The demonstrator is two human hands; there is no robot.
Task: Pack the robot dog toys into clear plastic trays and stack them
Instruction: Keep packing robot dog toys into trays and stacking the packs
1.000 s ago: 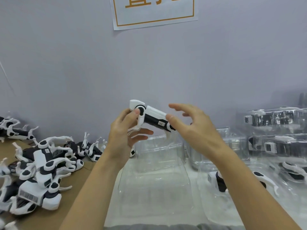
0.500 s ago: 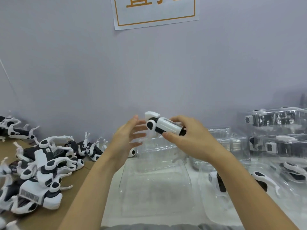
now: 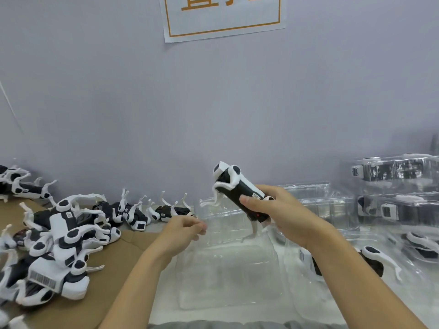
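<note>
Left hand [image 3: 183, 230] let go, dropped away, loosely curled, empty; right hand [image 3: 280, 217] alone grips robot dog [image 3: 240, 189], raised.

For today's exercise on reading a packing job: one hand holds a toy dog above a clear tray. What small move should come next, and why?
Probably lower the robot dog toy into the empty clear tray just below it. The right hand grips the toy tilted in the air, its legs hanging over the tray. The left hand holds nothing, so it could steady the tray.
</note>
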